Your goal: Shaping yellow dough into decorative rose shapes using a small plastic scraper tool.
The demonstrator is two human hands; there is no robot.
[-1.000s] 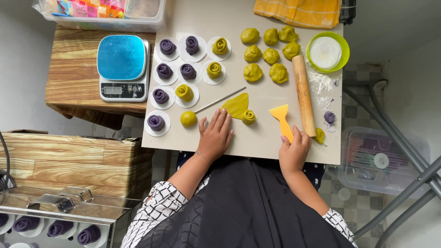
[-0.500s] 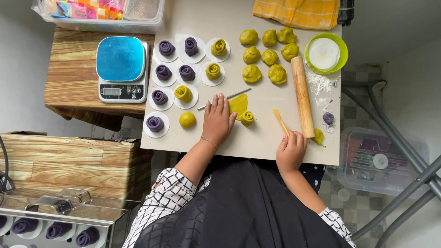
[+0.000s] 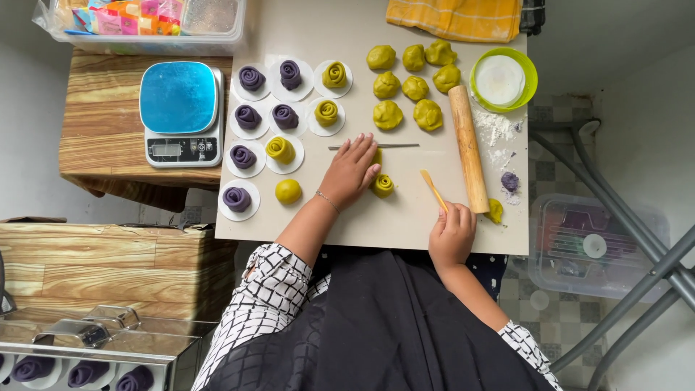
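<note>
My left hand point(image 3: 352, 169) lies flat on a yellow-green piece of dough on the pale board point(image 3: 405, 217), its fingers spread and covering most of the piece. A rolled green dough spiral point(image 3: 382, 185) sits just right of that hand. A thin metal rod point(image 3: 394, 145) lies beyond the fingertips. My right hand point(image 3: 452, 233) grips a yellow plastic scraper point(image 3: 433, 189) near the board's front edge, next to a wooden rolling pin point(image 3: 468, 148).
Purple and green dough spirals point(image 3: 284, 116) sit on white paper rounds at the board's left, with a smooth yellow ball point(image 3: 288, 191). Several green dough lumps point(image 3: 405, 87), a green bowl of flour point(image 3: 503, 78), a blue-topped scale point(image 3: 181, 112) and an orange cloth point(image 3: 456, 16) surround them.
My left hand has slid forward onto the flat yellow dough piece, covering it. My right hand has turned the scraper edge-on and drawn back toward the board's front edge.
</note>
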